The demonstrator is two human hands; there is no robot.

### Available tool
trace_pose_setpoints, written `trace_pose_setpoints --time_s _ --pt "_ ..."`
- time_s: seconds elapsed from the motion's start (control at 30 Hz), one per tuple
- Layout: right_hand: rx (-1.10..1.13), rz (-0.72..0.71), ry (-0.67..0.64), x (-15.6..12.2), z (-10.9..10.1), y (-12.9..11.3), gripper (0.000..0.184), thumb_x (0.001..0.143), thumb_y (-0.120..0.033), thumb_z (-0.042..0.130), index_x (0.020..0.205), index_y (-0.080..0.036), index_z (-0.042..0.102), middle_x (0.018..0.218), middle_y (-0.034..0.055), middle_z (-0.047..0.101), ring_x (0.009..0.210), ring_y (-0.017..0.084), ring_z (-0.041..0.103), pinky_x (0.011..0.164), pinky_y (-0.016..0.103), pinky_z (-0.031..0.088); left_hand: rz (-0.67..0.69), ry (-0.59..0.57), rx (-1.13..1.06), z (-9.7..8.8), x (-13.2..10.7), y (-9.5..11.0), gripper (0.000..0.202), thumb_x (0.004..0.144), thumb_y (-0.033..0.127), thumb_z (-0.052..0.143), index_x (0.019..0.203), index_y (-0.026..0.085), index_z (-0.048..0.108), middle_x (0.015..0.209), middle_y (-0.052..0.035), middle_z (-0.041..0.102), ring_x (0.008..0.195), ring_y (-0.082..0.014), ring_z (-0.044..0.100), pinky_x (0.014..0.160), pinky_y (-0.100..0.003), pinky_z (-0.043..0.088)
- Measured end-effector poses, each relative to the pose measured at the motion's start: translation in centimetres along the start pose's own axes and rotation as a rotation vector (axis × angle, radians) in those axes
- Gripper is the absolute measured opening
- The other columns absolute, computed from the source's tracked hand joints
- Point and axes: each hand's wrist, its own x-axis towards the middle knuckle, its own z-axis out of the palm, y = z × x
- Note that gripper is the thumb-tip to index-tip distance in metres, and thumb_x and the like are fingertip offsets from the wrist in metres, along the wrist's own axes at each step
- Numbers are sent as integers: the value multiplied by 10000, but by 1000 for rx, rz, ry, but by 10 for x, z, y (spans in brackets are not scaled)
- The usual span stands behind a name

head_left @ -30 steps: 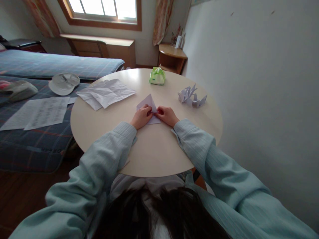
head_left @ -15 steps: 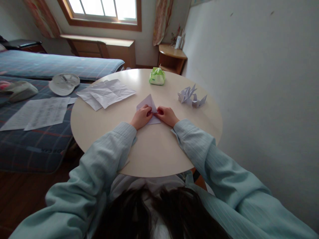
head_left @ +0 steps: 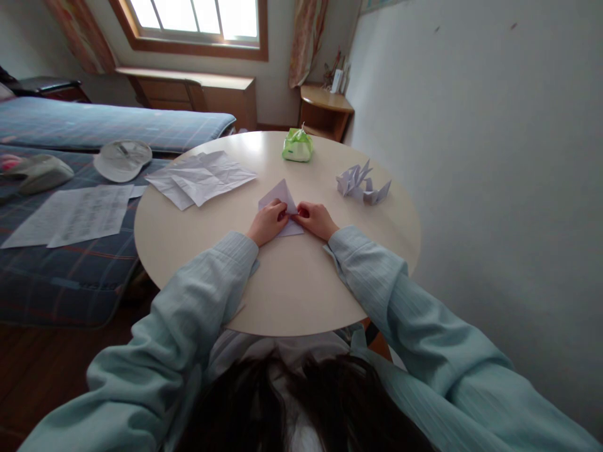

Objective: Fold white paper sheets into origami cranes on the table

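Observation:
A folded sheet of white paper (head_left: 283,190) lies near the middle of the round table (head_left: 287,282), one pointed corner facing away from me. My left hand (head_left: 270,220) rests over its left part, fingers curled and pinching the paper. From the other side, my right hand (head_left: 316,218) grips the paper's right edge between thumb and fingers. The fingertips of both hands nearly meet at the paper's middle, and they cover its centre. Below the hands a flat lower edge of the paper shows.
Creased paper sheets (head_left: 211,176) lie at the table's left. Folded paper figures (head_left: 353,180) stand at the right, beside the wall. A green tissue pack (head_left: 297,145) sits at the far edge. On the bed are a white cap (head_left: 122,160) and printed sheets (head_left: 89,216).

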Motion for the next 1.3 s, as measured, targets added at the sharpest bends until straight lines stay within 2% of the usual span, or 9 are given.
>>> trace_pose_setpoints --time_s 1.3 --pt "7 11 -6 0 0 -1 159 729 -308 553 706 -152 571 640 1 578 579 95 460 550 206 293 -18 -21 14 -3 -1 3 125 750 182 480 627 160 479 720 -24 488 634 -121 448 595 -251 362"
